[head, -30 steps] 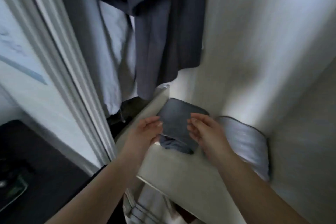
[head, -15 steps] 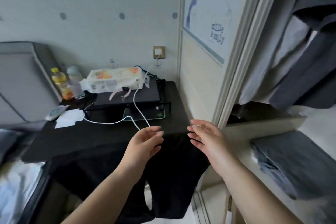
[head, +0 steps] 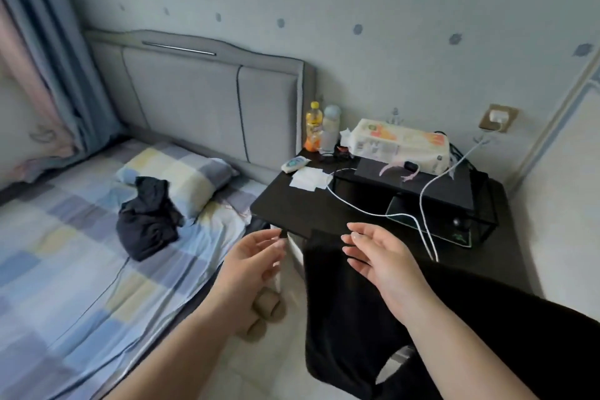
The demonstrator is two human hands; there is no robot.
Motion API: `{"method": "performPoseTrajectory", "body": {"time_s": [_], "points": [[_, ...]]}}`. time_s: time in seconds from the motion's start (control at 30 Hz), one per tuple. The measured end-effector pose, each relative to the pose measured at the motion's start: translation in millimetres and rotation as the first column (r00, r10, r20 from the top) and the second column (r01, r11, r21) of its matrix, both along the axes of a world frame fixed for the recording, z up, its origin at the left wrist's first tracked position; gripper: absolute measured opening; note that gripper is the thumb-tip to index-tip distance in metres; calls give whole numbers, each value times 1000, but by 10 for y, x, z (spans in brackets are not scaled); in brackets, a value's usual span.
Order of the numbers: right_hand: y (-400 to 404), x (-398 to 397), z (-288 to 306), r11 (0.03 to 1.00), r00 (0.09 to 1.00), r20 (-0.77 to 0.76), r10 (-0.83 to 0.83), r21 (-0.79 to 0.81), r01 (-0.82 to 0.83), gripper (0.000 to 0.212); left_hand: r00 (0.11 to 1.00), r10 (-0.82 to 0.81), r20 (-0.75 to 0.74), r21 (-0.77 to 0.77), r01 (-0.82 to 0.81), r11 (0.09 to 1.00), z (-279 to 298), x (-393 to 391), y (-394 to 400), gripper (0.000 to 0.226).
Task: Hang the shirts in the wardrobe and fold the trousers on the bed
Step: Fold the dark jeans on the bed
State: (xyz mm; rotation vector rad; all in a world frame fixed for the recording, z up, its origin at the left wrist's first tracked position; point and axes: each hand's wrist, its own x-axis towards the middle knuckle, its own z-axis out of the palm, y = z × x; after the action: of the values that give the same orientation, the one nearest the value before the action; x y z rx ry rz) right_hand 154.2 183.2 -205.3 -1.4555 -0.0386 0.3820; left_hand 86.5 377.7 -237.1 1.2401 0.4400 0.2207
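Dark crumpled garment [head: 147,219] on bed [head: 65,269], well left of both hands; left grip [head: 251,258], right grip [head: 381,258] relaxed, empty.

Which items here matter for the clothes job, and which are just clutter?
Job: dark garment crumpled on the bed; left hand and right hand, both open and holding nothing.

Clutter: orange drink bottle, tissue pack, white cable on the black desk, slippers.
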Motion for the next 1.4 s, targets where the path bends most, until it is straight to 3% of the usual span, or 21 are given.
{"method": "performPoseTrajectory", "body": {"time_s": [0.17,0.43,0.8,1.07,1.4], "points": [[1235,-32,-63,987,987,-23,161,21,-161,16,987,160,-24,-57,-161,985,-53,-317,1074,12],[3153,-104,-255,927,927,-45,372,-30,-374,15,956,288,-59,-28,-290,956,-191,-790,2893,16],[4693,295,-562,860,863,-124,489,-96,-501,15,895,410,-176,-43,-423,905,-581,-746,4338,14],[5719,1436,-1183,807,818,-216,534,-158,-569,15,842,458,-287,11,-475,880,-964,208,5213,14],[7174,3172,-2783,770,781,-390,487,-229,-595,15,756,446,-478,105,-456,884,-2276,2116,6618,16]]}}
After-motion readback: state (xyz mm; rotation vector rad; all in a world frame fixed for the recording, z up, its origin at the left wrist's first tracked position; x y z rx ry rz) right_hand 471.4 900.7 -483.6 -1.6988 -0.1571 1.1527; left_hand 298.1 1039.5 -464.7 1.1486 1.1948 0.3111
